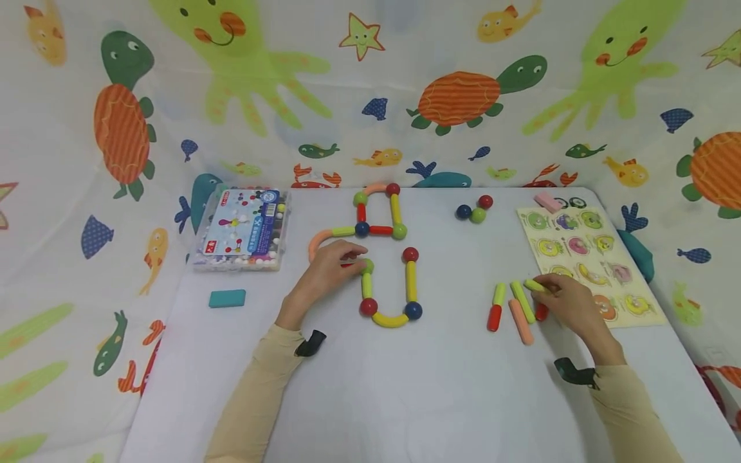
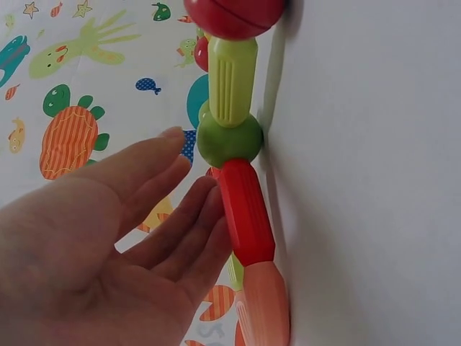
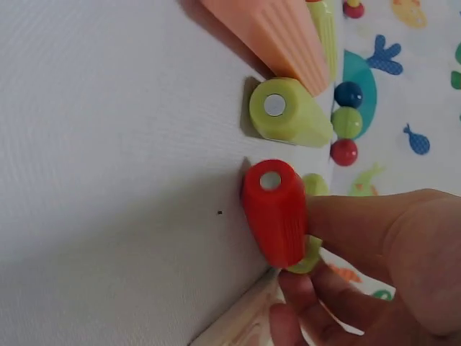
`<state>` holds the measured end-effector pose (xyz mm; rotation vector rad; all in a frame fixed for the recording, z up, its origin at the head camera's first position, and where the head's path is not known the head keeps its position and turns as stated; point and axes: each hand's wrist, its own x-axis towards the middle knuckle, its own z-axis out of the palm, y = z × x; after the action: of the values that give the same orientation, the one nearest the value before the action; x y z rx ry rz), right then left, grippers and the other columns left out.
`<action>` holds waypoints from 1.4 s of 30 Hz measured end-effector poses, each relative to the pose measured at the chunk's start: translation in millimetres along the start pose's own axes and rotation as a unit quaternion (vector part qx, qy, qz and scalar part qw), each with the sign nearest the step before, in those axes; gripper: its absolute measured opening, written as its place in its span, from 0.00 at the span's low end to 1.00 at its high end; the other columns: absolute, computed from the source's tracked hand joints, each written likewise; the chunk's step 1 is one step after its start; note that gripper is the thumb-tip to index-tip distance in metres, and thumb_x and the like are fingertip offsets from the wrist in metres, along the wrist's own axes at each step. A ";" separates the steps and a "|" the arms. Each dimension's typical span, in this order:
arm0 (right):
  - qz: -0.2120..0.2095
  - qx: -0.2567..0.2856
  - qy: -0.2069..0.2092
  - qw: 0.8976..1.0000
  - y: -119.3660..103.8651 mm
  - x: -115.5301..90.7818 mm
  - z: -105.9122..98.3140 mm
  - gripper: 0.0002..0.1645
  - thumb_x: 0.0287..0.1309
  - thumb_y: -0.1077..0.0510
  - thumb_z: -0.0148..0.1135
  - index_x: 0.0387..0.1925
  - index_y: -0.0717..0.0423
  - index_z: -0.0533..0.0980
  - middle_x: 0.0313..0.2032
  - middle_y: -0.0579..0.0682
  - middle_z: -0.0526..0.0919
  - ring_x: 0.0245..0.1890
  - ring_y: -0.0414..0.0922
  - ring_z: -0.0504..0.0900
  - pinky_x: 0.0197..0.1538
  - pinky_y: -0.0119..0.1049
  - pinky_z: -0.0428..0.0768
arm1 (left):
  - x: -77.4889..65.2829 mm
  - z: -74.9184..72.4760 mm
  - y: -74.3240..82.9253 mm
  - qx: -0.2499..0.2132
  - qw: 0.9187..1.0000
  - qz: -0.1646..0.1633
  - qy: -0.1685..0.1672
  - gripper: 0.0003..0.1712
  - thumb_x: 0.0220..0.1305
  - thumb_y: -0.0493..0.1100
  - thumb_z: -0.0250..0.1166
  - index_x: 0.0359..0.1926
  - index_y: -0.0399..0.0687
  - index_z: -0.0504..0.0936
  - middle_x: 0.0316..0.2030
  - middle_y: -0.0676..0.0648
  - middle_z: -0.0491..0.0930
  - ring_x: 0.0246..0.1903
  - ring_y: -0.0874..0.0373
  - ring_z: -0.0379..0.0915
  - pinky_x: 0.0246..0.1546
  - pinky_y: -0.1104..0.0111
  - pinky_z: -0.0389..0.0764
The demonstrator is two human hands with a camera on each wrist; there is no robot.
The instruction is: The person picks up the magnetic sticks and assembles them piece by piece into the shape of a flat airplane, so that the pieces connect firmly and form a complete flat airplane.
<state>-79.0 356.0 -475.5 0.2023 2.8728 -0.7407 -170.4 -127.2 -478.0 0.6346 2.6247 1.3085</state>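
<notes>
My left hand (image 1: 330, 269) is beside the lower magnetic figure, its fingers right at a red rod (image 2: 248, 213) and close to a green ball (image 2: 229, 139). In the left wrist view the thumb and fingers are spread, gripping nothing. The red rod joins the green ball at one end and meets a peach rod (image 2: 265, 303) at the other. At the right, my right hand (image 1: 570, 305) pinches a yellow-green rod (image 1: 534, 285) between thumb and fingers. A red rod (image 3: 276, 213) lies on the table just under it, partly hiding the held rod in the right wrist view.
Loose rods, including a peach one (image 1: 521, 321), lie left of the right hand. Three balls (image 1: 478, 215) sit at the back. A fruit-picture board (image 1: 625, 315) is at right. A plastic case (image 1: 240, 225) and teal block (image 1: 227, 299) stand at left; another ball-and-rod figure (image 1: 380, 230) lies behind.
</notes>
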 end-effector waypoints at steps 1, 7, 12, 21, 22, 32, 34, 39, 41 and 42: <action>-0.004 0.001 0.012 1.000 -0.4 -1.2 -0.3 0.24 0.69 0.52 0.63 0.60 0.62 0.76 0.52 0.65 0.81 0.47 0.58 0.77 0.42 0.42 0.77 | 0.6 1.0 0.3 0.000 1.000 0.001 -0.003 0.20 0.66 0.44 0.71 0.57 0.43 0.84 0.52 0.43 0.84 0.52 0.49 0.80 0.57 0.57 0.81; -0.074 0.042 0.131 0.988 -17.1 0.3 -1.7 0.24 0.69 0.55 0.63 0.62 0.60 0.76 0.53 0.62 0.80 0.50 0.54 0.77 0.44 0.17 0.69 | 2.2 4.9 -1.4 0.006 1.000 0.004 -0.015 0.20 0.65 0.43 0.71 0.57 0.44 0.83 0.51 0.45 0.83 0.51 0.52 0.80 0.57 0.59 0.81; -0.160 0.113 0.182 0.964 -70.1 13.1 5.5 0.22 0.66 0.58 0.67 0.60 0.52 0.79 0.53 0.54 0.84 0.48 0.35 0.76 0.49 0.14 0.69 | 1.1 6.2 -3.2 0.005 1.000 0.001 -0.020 0.20 0.66 0.42 0.70 0.58 0.44 0.83 0.51 0.47 0.84 0.51 0.53 0.79 0.57 0.60 0.81; -0.332 0.164 0.080 0.926 -180.9 40.8 56.6 0.22 0.61 0.62 0.71 0.57 0.50 0.81 0.51 0.47 0.86 0.49 0.39 0.81 0.54 0.32 0.81 | -2.1 9.9 -7.6 0.010 1.000 -0.004 -0.020 0.19 0.67 0.44 0.69 0.58 0.47 0.83 0.51 0.50 0.83 0.50 0.57 0.78 0.56 0.61 0.80; -0.340 0.158 0.063 0.925 -189.7 45.0 63.9 0.21 0.61 0.61 0.70 0.57 0.50 0.81 0.51 0.46 0.86 0.48 0.40 0.81 0.53 0.35 0.82 | -1.9 9.9 -8.3 0.009 1.000 -0.004 -0.021 0.19 0.68 0.44 0.69 0.58 0.47 0.83 0.51 0.50 0.83 0.50 0.57 0.78 0.57 0.61 0.80; -0.361 0.100 -0.031 0.926 -212.5 72.4 103.5 0.18 0.64 0.61 0.68 0.55 0.53 0.81 0.47 0.48 0.85 0.40 0.43 0.77 0.45 0.35 0.80 | 8.0 6.5 -2.8 0.027 0.999 0.009 -0.034 0.18 0.67 0.43 0.69 0.57 0.46 0.84 0.51 0.48 0.84 0.51 0.56 0.78 0.58 0.62 0.79; -0.358 0.093 -0.042 0.928 -212.2 74.4 106.1 0.18 0.64 0.62 0.68 0.55 0.54 0.81 0.49 0.49 0.85 0.43 0.44 0.79 0.49 0.39 0.82 | 8.7 5.8 -3.5 0.030 0.999 0.009 -0.033 0.18 0.67 0.43 0.69 0.57 0.46 0.84 0.51 0.48 0.84 0.51 0.56 0.78 0.58 0.62 0.79; -0.355 0.064 -0.062 0.931 -211.2 78.4 113.4 0.17 0.64 0.62 0.68 0.55 0.56 0.82 0.49 0.51 0.86 0.50 0.47 0.82 0.58 0.45 0.81 | 7.8 6.0 -6.0 0.031 0.999 0.004 -0.032 0.18 0.68 0.43 0.69 0.56 0.45 0.84 0.51 0.48 0.84 0.50 0.56 0.78 0.57 0.62 0.79; -0.359 0.054 -0.065 0.929 -210.7 79.5 116.6 0.17 0.63 0.62 0.69 0.54 0.56 0.82 0.49 0.51 0.86 0.51 0.47 0.82 0.60 0.46 0.80 | 6.9 6.8 -7.3 0.030 0.999 0.002 -0.032 0.18 0.68 0.43 0.69 0.56 0.45 0.84 0.51 0.48 0.84 0.50 0.56 0.78 0.57 0.62 0.79; -0.363 0.050 -0.066 0.928 -210.7 79.9 118.0 0.17 0.63 0.62 0.69 0.54 0.56 0.82 0.49 0.51 0.86 0.51 0.47 0.82 0.60 0.46 0.80 | 6.4 7.2 -8.0 0.029 0.999 0.001 -0.032 0.18 0.68 0.44 0.69 0.56 0.45 0.84 0.50 0.48 0.84 0.49 0.56 0.78 0.56 0.62 0.80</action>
<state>-178.2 122.6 -494.7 -0.9123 2.7454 -0.9552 -176.4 -123.4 -488.3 0.6746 2.6194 1.1974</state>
